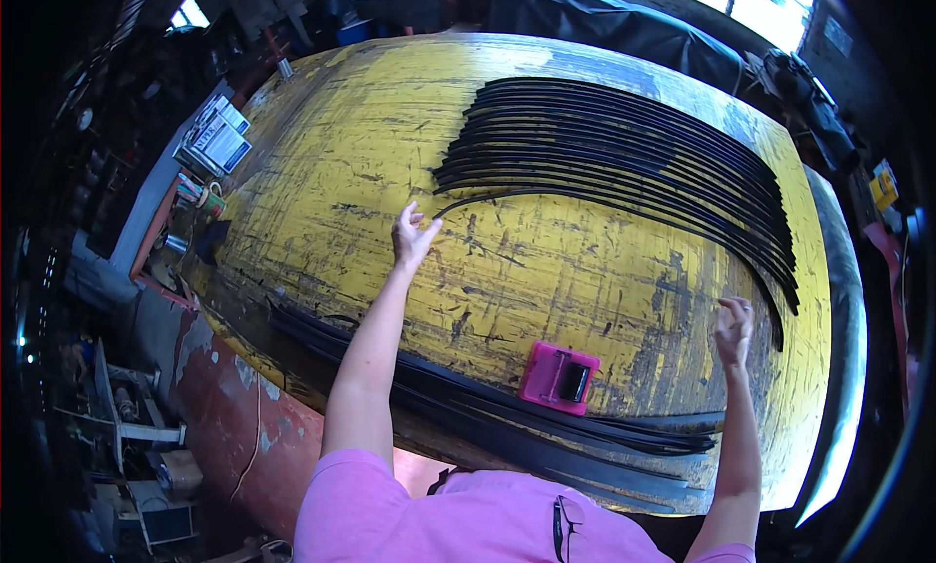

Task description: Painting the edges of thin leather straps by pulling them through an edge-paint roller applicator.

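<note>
My left hand [414,239] is over the middle of the yellow table, thumb and fingers apart. Its thumb tip is at the left end of a thin black strip [585,194], touching or very close. That strip bows away from a row of similar long black strips [624,139] laid side by side across the far half. Out to the right, my right hand [733,334] hovers with loosely bent fingers and nothing visible in it. It is left of the strips' right ends, apart from them.
A pink tray with a black block [559,378] sits near the front edge. More black strips [468,397] lie along that edge, partly behind my left arm. Newspapers [214,136] and a cup of pens [210,202] stand at the left. A dark cover [614,27] drapes something beyond the table.
</note>
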The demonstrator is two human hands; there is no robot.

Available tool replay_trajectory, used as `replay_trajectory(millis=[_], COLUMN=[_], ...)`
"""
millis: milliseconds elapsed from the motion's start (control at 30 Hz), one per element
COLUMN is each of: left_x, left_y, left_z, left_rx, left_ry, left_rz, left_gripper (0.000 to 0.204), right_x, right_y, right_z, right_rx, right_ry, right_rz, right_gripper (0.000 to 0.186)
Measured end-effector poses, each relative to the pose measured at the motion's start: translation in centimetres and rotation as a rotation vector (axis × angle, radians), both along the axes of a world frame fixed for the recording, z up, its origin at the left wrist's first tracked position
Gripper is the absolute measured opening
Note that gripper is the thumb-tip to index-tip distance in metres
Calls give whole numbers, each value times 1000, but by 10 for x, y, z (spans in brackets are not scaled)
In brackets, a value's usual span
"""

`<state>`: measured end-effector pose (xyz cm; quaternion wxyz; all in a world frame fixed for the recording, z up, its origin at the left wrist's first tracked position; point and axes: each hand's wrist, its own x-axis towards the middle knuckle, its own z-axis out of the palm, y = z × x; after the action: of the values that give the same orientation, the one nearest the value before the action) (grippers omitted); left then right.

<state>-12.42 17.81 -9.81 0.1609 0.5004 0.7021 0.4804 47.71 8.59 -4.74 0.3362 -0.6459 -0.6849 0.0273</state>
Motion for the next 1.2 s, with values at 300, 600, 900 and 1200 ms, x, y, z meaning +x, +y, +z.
replay_trajectory(millis=[300, 600, 900, 1200], left_x=[24, 7, 1, 2], left_y=[4, 32, 45, 42], left_z=[2, 3, -16, -13], left_rx=[39, 168, 204, 140], left_ry=[252, 249, 124, 58], left_rz=[101, 31, 17, -26], left_gripper=[79, 71, 69, 66], right_x=[-181, -237, -236, -183], right_y=[63, 83, 81, 100], right_z=[-7, -24, -26, -30], right_rx=[-187, -116, -110, -177], right_ry=[-200, -223, -216, -210], right_rz=[601, 539, 525, 371], right_gripper=[52, 50, 48, 55])
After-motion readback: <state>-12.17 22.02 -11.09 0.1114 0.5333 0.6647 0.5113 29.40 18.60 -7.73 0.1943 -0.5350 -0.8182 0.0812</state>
